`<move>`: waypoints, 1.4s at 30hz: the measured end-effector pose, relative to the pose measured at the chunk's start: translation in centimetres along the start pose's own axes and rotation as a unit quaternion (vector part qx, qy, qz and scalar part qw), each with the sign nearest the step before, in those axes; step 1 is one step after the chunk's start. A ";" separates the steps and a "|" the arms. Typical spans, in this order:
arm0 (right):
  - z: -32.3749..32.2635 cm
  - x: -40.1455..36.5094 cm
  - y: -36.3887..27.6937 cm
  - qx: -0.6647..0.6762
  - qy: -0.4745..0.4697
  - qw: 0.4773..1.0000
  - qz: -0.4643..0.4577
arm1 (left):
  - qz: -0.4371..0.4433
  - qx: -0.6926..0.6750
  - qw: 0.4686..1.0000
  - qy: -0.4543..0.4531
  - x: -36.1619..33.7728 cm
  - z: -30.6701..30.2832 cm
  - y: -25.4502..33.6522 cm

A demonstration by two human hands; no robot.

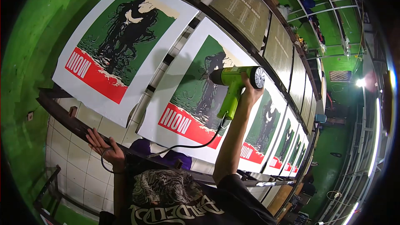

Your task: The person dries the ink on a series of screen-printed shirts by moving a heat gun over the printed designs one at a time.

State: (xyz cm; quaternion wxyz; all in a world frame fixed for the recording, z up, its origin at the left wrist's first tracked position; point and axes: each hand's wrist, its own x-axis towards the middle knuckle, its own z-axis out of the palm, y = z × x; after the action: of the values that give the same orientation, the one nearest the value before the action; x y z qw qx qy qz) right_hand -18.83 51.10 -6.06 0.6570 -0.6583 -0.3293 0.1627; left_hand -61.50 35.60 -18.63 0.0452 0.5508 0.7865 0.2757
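Note:
My right hand [252,93] grips a lime-green heat gun [231,96] by its upper body, near the round slotted rear cap. Its dark nozzle points left over a printed sheet [196,87] with a black figure on green and a red band at the bottom. From the handle a black cord [193,145] runs down and left to my left hand [106,148], where it loops around the hand. The left fingers are stretched out beside the dark rack rail [79,129]. Another such printed sheet [121,46] lies to the left.
More of the same prints [263,131] continue in a row to the right. Olive boards with white lettering [246,10] line the far side. White tiles [89,162] show below the rack. Metal shelving [329,12] and a bright lamp [361,82] are at the right.

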 end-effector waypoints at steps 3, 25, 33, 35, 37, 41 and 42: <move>-0.2 0.2 0.5 -0.067 0.016 0.997 -0.028 | -0.003 0.002 1.000 -0.004 0.1 0.0 0.1; -1.0 0.8 0.9 -0.055 0.016 0.998 -0.027 | 0.003 0.012 1.000 -0.005 0.0 0.2 -0.3; 0.1 0.4 0.0 -0.048 0.011 0.998 -0.045 | -0.002 -0.002 1.000 0.008 0.0 0.4 -0.6; 0.3 0.1 -0.5 0.027 0.032 0.999 -0.006 | -0.005 0.002 1.000 0.002 -0.1 0.3 -0.5; 0.1 0.6 0.0 0.010 0.036 0.999 -0.031 | -0.002 -0.003 1.000 0.002 -0.1 0.2 -0.4; 0.0 1.1 0.1 0.009 0.017 1.000 -0.014 | -0.001 -0.008 1.000 0.004 -0.1 0.3 -0.5; 0.3 1.2 0.2 0.001 0.022 0.999 -0.023 | -0.001 -0.008 1.000 0.004 -0.1 0.2 -0.3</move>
State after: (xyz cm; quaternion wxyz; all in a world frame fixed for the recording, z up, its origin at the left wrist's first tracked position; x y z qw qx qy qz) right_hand -18.08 52.16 -6.03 0.6682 -0.6534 -0.3299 0.1331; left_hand -61.67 35.51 -18.97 0.0470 0.5489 0.7847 0.2841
